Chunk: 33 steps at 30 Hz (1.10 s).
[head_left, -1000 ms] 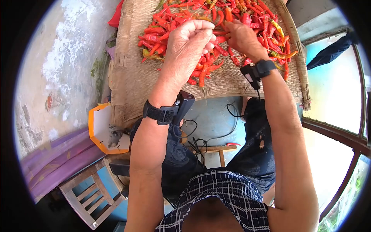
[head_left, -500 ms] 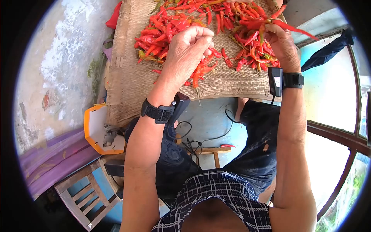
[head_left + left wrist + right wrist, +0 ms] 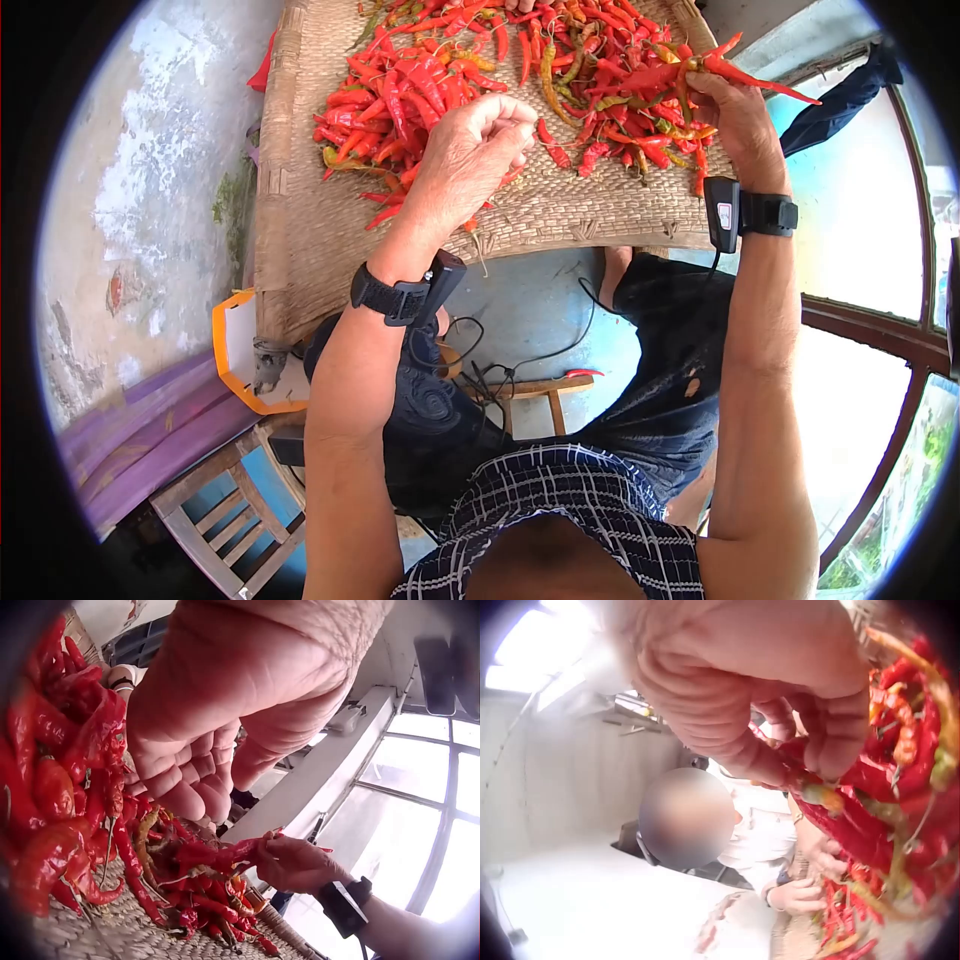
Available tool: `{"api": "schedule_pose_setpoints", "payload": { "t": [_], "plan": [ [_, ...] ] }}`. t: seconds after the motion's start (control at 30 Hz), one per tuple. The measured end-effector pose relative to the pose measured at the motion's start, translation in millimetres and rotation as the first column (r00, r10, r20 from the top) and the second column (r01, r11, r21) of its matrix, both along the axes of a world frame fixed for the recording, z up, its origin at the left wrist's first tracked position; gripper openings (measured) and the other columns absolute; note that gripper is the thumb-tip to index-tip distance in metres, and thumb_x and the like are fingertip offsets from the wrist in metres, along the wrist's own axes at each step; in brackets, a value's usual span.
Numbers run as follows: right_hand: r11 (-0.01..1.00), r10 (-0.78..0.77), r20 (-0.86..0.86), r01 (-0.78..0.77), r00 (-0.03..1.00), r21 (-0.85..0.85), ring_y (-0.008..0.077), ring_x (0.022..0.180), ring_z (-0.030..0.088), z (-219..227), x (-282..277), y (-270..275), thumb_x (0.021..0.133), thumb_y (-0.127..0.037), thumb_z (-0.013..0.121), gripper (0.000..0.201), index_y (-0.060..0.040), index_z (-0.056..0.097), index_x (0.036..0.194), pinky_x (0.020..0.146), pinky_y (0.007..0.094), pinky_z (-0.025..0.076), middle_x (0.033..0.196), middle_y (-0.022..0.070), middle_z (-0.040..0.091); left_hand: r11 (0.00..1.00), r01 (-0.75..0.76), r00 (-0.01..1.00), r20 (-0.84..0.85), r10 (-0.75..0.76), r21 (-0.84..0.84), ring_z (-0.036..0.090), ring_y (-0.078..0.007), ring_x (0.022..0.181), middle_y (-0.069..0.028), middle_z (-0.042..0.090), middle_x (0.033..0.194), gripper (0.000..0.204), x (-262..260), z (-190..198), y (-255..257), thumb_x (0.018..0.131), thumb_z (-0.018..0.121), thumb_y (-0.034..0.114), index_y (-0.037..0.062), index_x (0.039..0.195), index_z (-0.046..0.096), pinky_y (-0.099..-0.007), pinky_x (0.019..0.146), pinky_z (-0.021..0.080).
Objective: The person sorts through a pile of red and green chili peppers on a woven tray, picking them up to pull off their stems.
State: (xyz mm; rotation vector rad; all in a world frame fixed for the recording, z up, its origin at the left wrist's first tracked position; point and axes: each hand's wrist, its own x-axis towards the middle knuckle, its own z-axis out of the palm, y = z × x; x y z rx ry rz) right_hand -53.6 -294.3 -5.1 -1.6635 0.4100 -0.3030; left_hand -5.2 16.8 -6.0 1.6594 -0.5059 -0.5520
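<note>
In the head view my right hand [image 3: 742, 118] pinches a few long red chili peppers [image 3: 765, 84] by their stem ends at the right side of the woven mat. The right wrist view shows its thumb and fingers closed round the stems, with red pods [image 3: 847, 832] hanging below. My left hand [image 3: 468, 155] hovers over the near part of the mat with loosely curled fingers and holds nothing. Beside it lies a heap of red chilies [image 3: 385, 110]. Under and left of my right hand spreads a second chili heap [image 3: 620, 100], with some yellowish and orange pods in it.
The woven mat [image 3: 330, 250] ends just before my knees. Another person's hands [image 3: 799, 892] work among the chilies at the far side. A wall [image 3: 140, 200] stands at left, windows [image 3: 860, 420] at right. Cables [image 3: 500, 375] hang between my legs, near a wooden stool [image 3: 540, 388].
My right hand has gone from the middle of the heap out to the right, picking up chilies on the way. My left hand has kept nearly the same pose while the view shifted.
</note>
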Motion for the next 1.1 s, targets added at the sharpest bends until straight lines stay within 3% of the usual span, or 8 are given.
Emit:
{"api": "schedule_pose_setpoints", "payload": {
  "t": [0.23,0.3,0.43,0.5,0.77,0.87,0.97,1.1],
  "plan": [
    [0.822,0.028,0.022,-0.010,0.999,-0.570,0.0194,0.075,0.064,-5,-17,-12,0.081,-0.024,0.065,0.026,-0.0067,0.066,0.101,0.065,0.0334,0.050,0.084,0.0087,0.068,1.000,-0.007,0.997,0.077,0.007,0.008,0.060,-0.0099,0.069,-0.0056,0.064,0.081,0.023,-2,-7,-7,0.086,0.059,0.016,-0.0013,0.101,0.061,-0.0243,0.062,0.048],
    [0.589,-0.136,-0.040,0.048,0.990,-0.807,0.0269,0.076,0.066,-2,-18,-13,0.079,-0.026,0.064,0.030,-0.0056,0.065,0.101,0.069,0.0369,0.051,0.083,0.0151,0.068,1.000,0.004,0.997,0.078,-0.005,0.011,0.060,-0.0101,0.069,-0.0060,0.065,0.081,0.023,-1,-9,-8,0.086,0.059,0.016,-0.0014,0.101,0.061,-0.0246,0.062,0.048],
    [0.595,-0.176,-0.078,0.043,0.981,-0.802,0.0337,0.078,0.065,-14,-13,-20,0.077,-0.028,0.064,0.033,-0.0066,0.065,0.102,0.070,0.0415,0.051,0.082,0.0182,0.067,0.994,0.053,0.998,0.030,-0.056,0.099,0.054,-0.0062,0.074,-0.0008,0.061,0.087,0.024,-1,-7,-8,0.093,0.056,0.023,0.0040,0.107,0.060,-0.0213,0.069,0.045],
    [0.308,-0.275,-0.113,-0.024,0.955,-0.951,0.0286,0.079,0.067,-18,-10,-15,0.079,-0.024,0.060,0.031,-0.0050,0.065,0.103,0.068,0.0372,0.050,0.081,0.0136,0.068,0.993,0.064,0.997,0.040,-0.068,0.101,0.054,-0.0062,0.074,-0.0008,0.061,0.087,0.024,0,-10,-9,0.093,0.056,0.023,0.0038,0.107,0.060,-0.0213,0.069,0.045],
    [0.401,0.069,0.261,0.213,0.963,-0.891,0.0320,0.082,0.064,-1,-4,20,0.083,-0.024,0.065,0.030,-0.0052,0.061,0.107,0.070,0.0381,0.051,0.094,0.0150,0.065,0.988,0.078,0.991,0.094,-0.091,0.130,0.054,-0.0065,0.074,-0.0014,0.061,0.086,0.022,2,-11,-9,0.093,0.055,0.021,0.0030,0.105,0.060,-0.0218,0.069,0.046],
    [0.271,0.106,-0.146,-0.170,0.984,-0.947,0.0323,0.090,0.062,-15,-8,39,0.075,-0.030,0.072,0.034,-0.0082,0.061,0.098,0.074,0.0444,0.050,0.098,0.0144,0.061,0.982,0.094,0.983,0.141,-0.117,0.164,0.054,-0.0067,0.074,-0.0018,0.061,0.085,0.022,3,-11,-8,0.093,0.054,0.020,0.0027,0.105,0.059,-0.0221,0.069,0.046],
    [0.135,-0.016,-0.253,-0.248,0.967,-0.959,0.0318,0.091,0.062,-14,-7,50,0.074,-0.030,0.072,0.033,-0.0084,0.061,0.097,0.075,0.0452,0.050,0.099,0.0139,0.060,0.982,0.091,0.982,0.152,-0.116,0.164,0.055,-0.0074,0.075,-0.0025,0.061,0.085,0.022,2,-9,-8,0.093,0.055,0.020,0.0022,0.105,0.059,-0.0224,0.070,0.046],
    [0.214,-0.002,-0.196,-0.191,0.981,-0.958,0.0338,0.083,0.063,-15,-2,45,0.076,-0.022,0.067,0.022,-0.0042,0.061,0.088,0.072,0.0452,0.050,0.087,0.0162,0.061,0.985,0.088,0.975,0.191,-0.116,0.150,0.057,-0.0091,0.077,-0.0043,0.062,0.087,0.024,2,-9,-6,0.092,0.055,0.020,0.0011,0.106,0.059,-0.0238,0.072,0.048]
  ]
}}
